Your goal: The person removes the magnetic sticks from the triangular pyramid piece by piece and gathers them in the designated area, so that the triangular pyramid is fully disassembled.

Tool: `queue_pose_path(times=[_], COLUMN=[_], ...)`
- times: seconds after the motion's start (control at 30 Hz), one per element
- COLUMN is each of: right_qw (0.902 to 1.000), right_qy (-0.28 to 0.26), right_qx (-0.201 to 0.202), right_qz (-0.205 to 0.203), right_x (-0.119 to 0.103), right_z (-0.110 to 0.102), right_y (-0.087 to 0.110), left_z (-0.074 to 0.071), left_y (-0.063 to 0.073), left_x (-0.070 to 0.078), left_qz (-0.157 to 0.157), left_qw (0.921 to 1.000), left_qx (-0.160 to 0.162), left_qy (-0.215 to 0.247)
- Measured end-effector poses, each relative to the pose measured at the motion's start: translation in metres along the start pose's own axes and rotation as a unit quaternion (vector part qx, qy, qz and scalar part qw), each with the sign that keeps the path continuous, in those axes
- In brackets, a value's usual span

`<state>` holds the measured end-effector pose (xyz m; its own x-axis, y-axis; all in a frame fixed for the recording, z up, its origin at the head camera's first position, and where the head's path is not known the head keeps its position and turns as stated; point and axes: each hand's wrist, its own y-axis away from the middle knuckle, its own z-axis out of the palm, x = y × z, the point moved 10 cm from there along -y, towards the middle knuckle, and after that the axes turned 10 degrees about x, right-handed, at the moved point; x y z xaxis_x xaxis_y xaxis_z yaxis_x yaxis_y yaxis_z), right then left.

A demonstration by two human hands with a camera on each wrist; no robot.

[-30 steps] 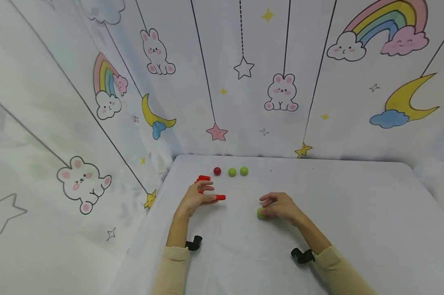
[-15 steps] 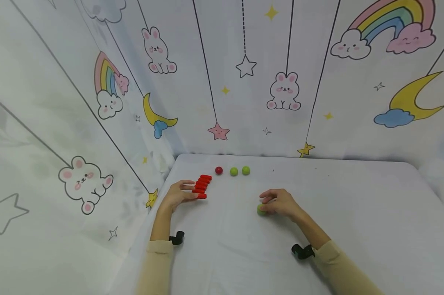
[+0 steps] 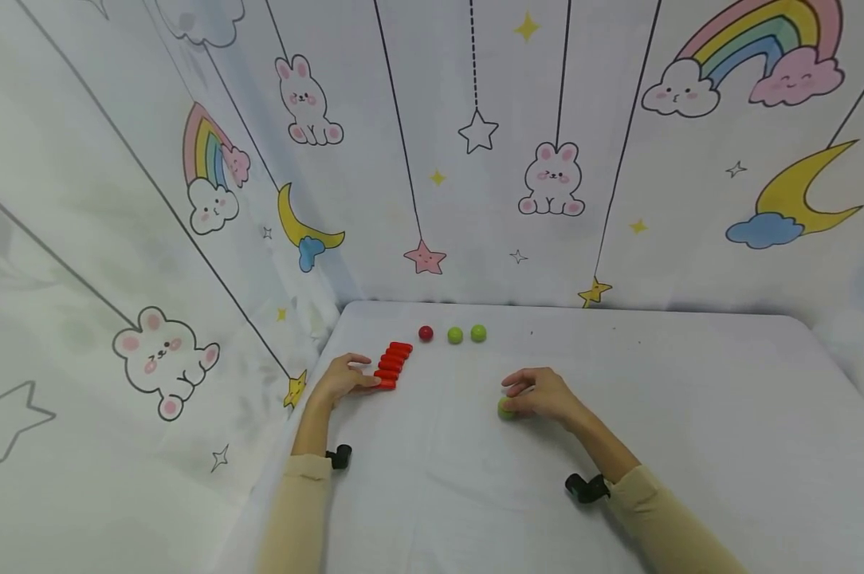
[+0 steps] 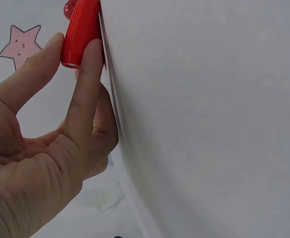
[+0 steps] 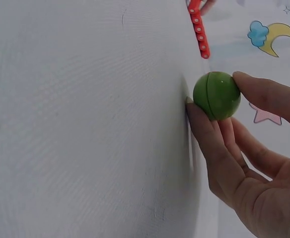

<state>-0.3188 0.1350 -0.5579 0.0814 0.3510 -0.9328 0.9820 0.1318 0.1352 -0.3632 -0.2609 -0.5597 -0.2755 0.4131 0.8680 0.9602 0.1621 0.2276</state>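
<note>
My left hand (image 3: 340, 379) pinches the end of a small red ridged cylinder (image 4: 83, 32) between thumb and finger, close over the table. That cylinder lies at the near end of a slanting row of several red cylinders (image 3: 391, 363), side by side. My right hand (image 3: 543, 396) holds a glossy green ball (image 5: 217, 95) by thumb and fingertips, right at the table surface; a seam line runs round the ball.
Behind the row, a dark red ball (image 3: 426, 334) stands in line with two more balls, a green ball (image 3: 455, 335) and another green ball (image 3: 478, 333). A white cloth covers the table (image 3: 690, 414). Patterned curtains hang at its back and left edges.
My left hand has moved left with the red cylinder, bringing it from right of the row to the row's near end. The right hand keeps the green ball in nearly the same place.
</note>
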Motion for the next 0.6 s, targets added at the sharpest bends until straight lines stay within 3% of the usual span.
queue_pose_path(times=[0.2, 0.4, 0.6], right_qw=[1.0000, 0.9999, 0.9979], right_qy=[-0.003, 0.011, 0.046], right_qx=[-0.005, 0.006, 0.044], right_qz=[0.000, 0.001, -0.010], right_x=[-0.001, -0.001, -0.006], right_z=[0.003, 0.002, -0.010], right_y=[-0.001, -0.007, -0.020], left_z=[0.002, 0.001, -0.001], left_y=[-0.002, -0.001, 0.003], left_x=[0.002, 0.002, 0.005], left_qz=[0.009, -0.005, 0.002], left_qw=[0.9995, 0.9994, 0.9991], left_qx=[0.020, 0.033, 0.042], left_qy=[-0.024, 0.004, 0.002])
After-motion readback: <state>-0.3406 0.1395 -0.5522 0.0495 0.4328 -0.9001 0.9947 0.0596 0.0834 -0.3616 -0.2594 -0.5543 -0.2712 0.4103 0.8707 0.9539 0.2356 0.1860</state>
